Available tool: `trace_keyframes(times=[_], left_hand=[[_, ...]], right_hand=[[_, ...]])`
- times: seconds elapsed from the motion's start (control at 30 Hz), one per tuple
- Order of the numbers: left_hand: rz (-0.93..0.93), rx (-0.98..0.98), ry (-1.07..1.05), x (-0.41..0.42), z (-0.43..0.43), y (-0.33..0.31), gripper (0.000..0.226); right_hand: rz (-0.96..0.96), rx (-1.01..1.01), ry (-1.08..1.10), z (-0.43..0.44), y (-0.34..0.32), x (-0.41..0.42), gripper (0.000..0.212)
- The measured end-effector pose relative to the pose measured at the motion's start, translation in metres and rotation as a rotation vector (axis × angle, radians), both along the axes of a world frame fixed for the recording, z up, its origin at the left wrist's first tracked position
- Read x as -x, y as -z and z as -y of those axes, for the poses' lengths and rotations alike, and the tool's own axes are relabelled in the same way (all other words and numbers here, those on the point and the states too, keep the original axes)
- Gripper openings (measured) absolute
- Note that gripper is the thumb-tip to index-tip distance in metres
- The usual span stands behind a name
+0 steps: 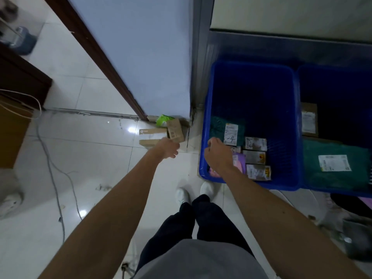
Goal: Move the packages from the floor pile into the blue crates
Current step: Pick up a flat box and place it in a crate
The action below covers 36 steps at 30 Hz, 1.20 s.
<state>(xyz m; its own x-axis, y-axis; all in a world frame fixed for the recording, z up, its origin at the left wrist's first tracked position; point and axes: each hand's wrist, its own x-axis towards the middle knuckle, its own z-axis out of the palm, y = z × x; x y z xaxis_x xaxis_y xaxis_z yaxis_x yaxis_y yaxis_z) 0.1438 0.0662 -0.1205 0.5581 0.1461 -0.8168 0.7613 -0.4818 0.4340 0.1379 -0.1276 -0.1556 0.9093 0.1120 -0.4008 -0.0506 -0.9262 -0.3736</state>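
Reaching low into the corner by the door, the left hand (pixel 168 148) is at the near edge of the flat brown cardboard box with a white label (pixel 150 135), though whether its fingers have closed I cannot tell. Leaning beside that box are a small brown cardboard carton (pixel 175 129) and a soft green pouch (pixel 164 120). The boxes look light and stiff, so a pinch across the short edges should do; the pouch will sag, so scoop it. Over the left blue plastic crate (pixel 251 87) the right hand (pixel 216 152) hovers, curled; holding anything? Can't tell. Inside lie a teal mailer bag (pixel 217 127), three small labelled boxes (pixel 254 157) and a pink packet (pixel 239 163). The right blue crate (pixel 332 83) holds a brown box (pixel 309 119) and a large teal mailer (pixel 334 168).
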Motion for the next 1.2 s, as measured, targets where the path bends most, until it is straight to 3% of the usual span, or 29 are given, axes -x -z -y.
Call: trace_keyframes(times=[0.3, 0.43, 0.6, 0.83, 1.2], left_hand=[[0.006, -0.055, -0.053, 0.007, -0.026, 0.016, 0.031], [-0.029, -0.059, -0.060, 0.006, -0.051, 0.037, 0.032], [-0.051, -0.171, 0.080, -0.020, -0.101, 0.083, 0.036], [-0.032, -0.133, 0.009, -0.039, -0.193, 0.192, 0.053], [-0.103, -0.178, -0.058, -0.064, -0.285, 0.398, 0.054]], right_hand=[[0.000, 0.001, -0.125, -0.033, 0.012, -0.016, 0.021], [-0.103, 0.019, -0.176, -0.050, 0.033, -0.024, 0.023], [-0.256, 0.065, -0.245, -0.092, 0.083, -0.065, 0.026], [-0.355, 0.120, -0.224, -0.162, 0.180, -0.102, 0.026], [-0.497, 0.050, -0.144, -0.256, 0.375, -0.138, 0.021]])
